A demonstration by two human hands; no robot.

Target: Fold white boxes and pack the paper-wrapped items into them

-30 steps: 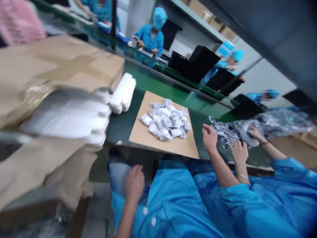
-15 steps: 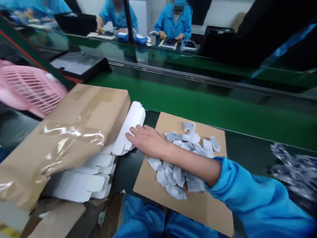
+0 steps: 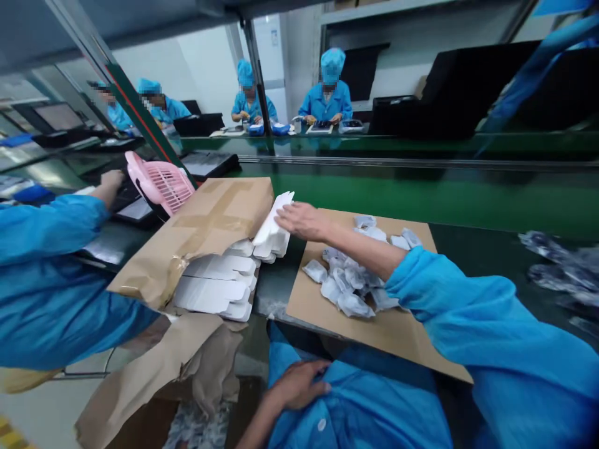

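My right hand (image 3: 302,221) reaches across to a small stack of flat white cartons (image 3: 274,218). Its fingers are closed on the near edge of the top carton, which looks slightly lifted; the thumb is hidden. More folded white cartons (image 3: 213,290) stick out of the torn end of a brown cardboard box (image 3: 222,202) beside that stack. My left hand (image 3: 302,383) rests on my lap against the blue clothing, fingers loosely spread, holding nothing. Under my right forearm, a pile of small whitish wrapped packets (image 3: 344,280) lies on a cardboard sheet (image 3: 309,299).
A pink plastic basket or fan guard (image 3: 161,184) stands behind the box. At left, a co-worker's blue sleeve (image 3: 51,231) reaches in. Clear plastic bags (image 3: 566,268) lie at right. A green conveyor belt (image 3: 374,190) runs behind; several people sit beyond it. Torn brown paper (image 3: 154,368) hangs below.
My view has tilted up and widened, bringing my left hand and the neighbour's arm into sight. My right hand stays at the white stack, where the top carton now looks tilted.
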